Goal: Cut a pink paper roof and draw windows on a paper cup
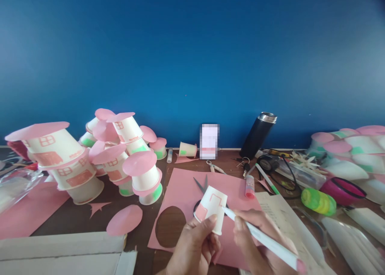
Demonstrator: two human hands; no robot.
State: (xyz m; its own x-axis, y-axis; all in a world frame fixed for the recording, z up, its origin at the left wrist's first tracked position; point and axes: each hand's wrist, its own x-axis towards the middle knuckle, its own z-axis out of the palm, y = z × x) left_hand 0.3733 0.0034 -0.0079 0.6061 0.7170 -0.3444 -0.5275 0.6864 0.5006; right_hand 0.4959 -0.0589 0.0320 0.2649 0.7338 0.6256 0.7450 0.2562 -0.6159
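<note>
My left hand (195, 247) is closed around a small white paper cup (211, 208) with a pink door patch and a pink outlined window on its side. My right hand (255, 243) grips a white marker with a pink end (264, 241), its tip touching the cup by the window outline. Both hands hover over a pink paper sheet (186, 190) with a round hole cut out of it. Scissors (202, 185) lie on that sheet just behind the cup.
A heap of decorated white cups with pink disc tops (114, 154) stands at the left, more at the right (355, 146). A pink paper disc (124, 220), glue stick (249, 186), black flask (258, 135), green tape roll (319, 200), pink bowl (343, 190) and white cardboard (66, 251) surround the sheet.
</note>
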